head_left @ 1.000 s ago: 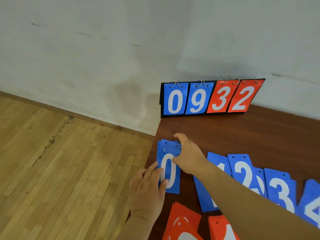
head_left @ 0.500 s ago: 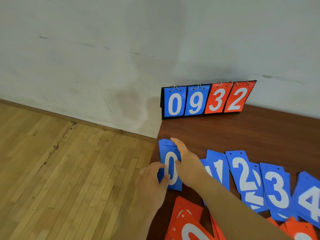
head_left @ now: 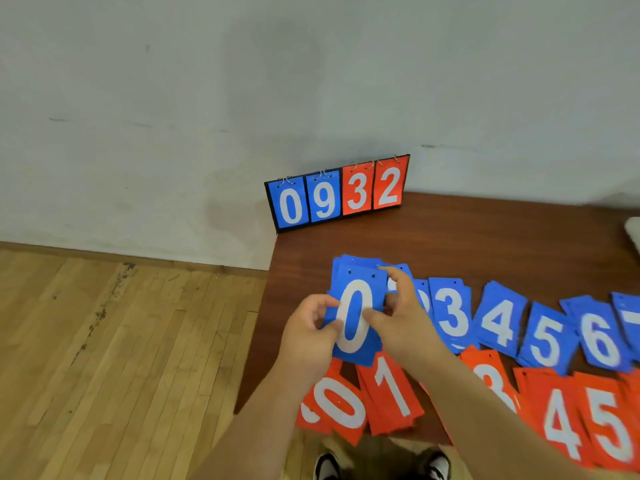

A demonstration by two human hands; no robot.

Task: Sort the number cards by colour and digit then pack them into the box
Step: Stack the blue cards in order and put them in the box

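Gripping the blue 0 stack (head_left: pixel 356 306) by its side edges, the left hand (head_left: pixel 308 336) and right hand (head_left: pixel 401 317) curl their fingers round the cards, which seem raised a little over the near-left part of the table (head_left: pixel 485 244). Rightward runs a blue row: 3 (head_left: pixel 450 317), 4 (head_left: pixel 498 323), 5 (head_left: pixel 547 341), 6 (head_left: pixel 599 337). Nearer lies a red row beginning with the red 0 (head_left: pixel 332 407) and red 1 (head_left: pixel 391 393). A flip scoreboard (head_left: pixel 337 194) leans at the far edge. Sorting looks largely done, and this seems to be the squaring of 1 pile. Next, I'd judge, the cards need tapping flush, then carrying to the box, which I can't see.
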